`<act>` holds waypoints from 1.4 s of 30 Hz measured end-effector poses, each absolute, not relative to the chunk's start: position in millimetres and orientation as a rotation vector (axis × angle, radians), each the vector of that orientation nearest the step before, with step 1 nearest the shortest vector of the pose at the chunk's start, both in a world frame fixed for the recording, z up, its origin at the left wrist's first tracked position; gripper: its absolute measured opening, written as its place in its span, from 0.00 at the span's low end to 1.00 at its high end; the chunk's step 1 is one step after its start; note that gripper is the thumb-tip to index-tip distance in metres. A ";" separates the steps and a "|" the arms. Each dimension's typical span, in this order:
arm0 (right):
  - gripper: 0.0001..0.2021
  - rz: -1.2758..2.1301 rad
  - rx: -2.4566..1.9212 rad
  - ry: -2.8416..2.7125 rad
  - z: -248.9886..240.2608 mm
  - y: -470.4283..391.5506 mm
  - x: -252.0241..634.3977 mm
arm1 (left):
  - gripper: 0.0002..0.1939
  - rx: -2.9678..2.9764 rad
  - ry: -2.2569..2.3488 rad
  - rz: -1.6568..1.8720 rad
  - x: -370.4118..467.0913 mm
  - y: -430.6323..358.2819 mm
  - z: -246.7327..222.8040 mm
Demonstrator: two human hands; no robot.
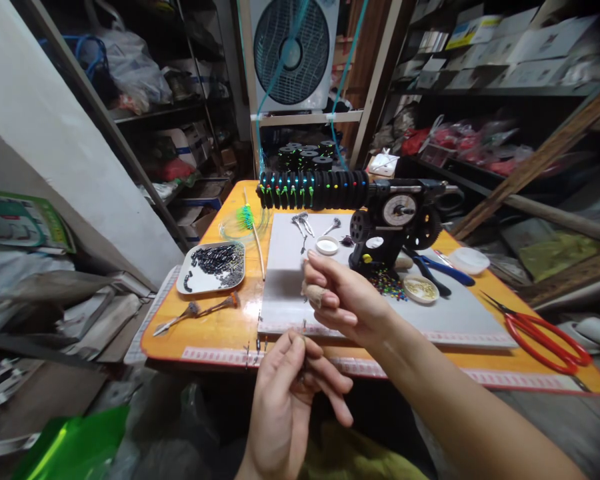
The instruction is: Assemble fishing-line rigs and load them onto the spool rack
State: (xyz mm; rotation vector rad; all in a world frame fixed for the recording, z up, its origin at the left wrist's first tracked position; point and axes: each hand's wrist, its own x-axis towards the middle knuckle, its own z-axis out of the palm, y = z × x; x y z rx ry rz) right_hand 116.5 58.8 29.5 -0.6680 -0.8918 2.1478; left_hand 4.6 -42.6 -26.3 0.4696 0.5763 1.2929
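Note:
My left hand is near the table's front edge, its thumb and forefinger pinched on a small, thin dark piece whose tip sticks up. The other fingers are loosely bent. Just above it, my right hand is closed with curled fingers, one wrapped in beige tape. What its fingertips hold, if anything, is too small to make out. Several thin dark strands with tiny parts hang at the table edge to the left. Behind the hands lies a pale board.
A white tray of small dark parts sits left. Bundled grey pieces lie before it. A black hand-cranked device with a spool-lined bar stands behind. Beads, a bead dish, blue-handled pliers and red scissors lie right.

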 end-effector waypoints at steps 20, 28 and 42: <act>0.14 1.894 -0.789 -1.244 10.1 42.1 127.2 | 0.16 0.534 0.757 1.302 -9.5 -53.4 -32.4; 0.15 1.927 -0.804 -1.316 -6.0 25.8 125.0 | 0.17 0.639 0.814 1.344 -13.7 -61.0 -28.6; 0.15 2.021 -0.636 -1.127 -25.4 11.0 109.1 | 0.28 0.616 0.783 1.465 -8.8 -65.6 -40.1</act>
